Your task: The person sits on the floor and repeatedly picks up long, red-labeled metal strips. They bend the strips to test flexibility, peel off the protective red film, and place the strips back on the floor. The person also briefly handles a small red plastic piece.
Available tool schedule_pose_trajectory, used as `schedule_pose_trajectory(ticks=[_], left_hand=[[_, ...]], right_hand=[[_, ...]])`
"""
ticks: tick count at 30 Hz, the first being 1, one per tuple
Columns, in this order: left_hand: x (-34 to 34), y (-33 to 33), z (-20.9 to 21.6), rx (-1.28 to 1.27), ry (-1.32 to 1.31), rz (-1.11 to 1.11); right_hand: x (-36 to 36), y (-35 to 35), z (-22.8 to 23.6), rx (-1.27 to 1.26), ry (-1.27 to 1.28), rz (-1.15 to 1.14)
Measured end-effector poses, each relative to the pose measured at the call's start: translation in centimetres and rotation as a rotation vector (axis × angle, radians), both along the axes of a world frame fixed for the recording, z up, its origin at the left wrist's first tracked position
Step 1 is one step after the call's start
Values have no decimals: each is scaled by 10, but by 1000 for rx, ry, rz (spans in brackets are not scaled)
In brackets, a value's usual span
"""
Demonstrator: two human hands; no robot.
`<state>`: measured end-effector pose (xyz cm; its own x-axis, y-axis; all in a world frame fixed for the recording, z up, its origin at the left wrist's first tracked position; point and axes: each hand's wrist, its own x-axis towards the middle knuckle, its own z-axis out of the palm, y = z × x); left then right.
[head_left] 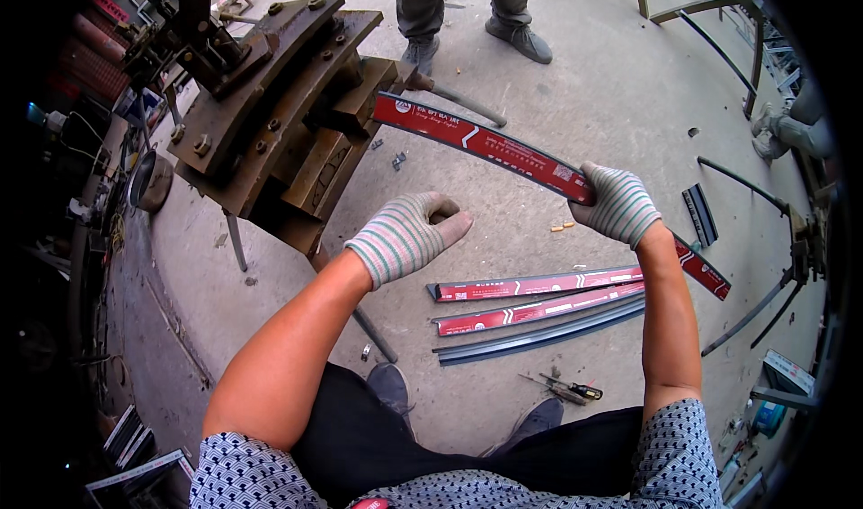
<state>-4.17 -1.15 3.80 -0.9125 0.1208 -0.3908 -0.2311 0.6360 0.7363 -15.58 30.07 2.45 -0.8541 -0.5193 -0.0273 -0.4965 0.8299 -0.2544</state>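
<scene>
My right hand, in a striped knit glove, grips a long, slightly curved dark strip with a red printed face. The strip's far end is beside a heavy rusty metal fixture with bolted curved plates. Past my right wrist, a red-faced length shows, seemingly the same strip; my hand and forearm hide the join. My left hand, gloved alike, hovers near the fixture's lower corner, fingers loosely curled, thumb apart, nothing visible in it. Below lie red-faced strips and a grey curved strip on the floor.
Screwdrivers lie on the floor by my right shoe. A short dark piece and a metal stand are at the right. Another person's legs stand ahead; another's shoes show at the far right. A round bar sticks out from the fixture.
</scene>
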Motion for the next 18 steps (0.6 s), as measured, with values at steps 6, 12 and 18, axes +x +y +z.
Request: schedule_pose_trajectory(ticks=[6,12,18], left_hand=[[-3,-3,-5,-22,4,-1],[-7,-4,-13,-7,24,-6],[-11,-6,-18,-22,9,-23]], right_hand=[[-3,-2,-4,-58,-66,3],[-8,1,-18,-118,-81,-28],[-8,-3,-20,-143,-110,-18]])
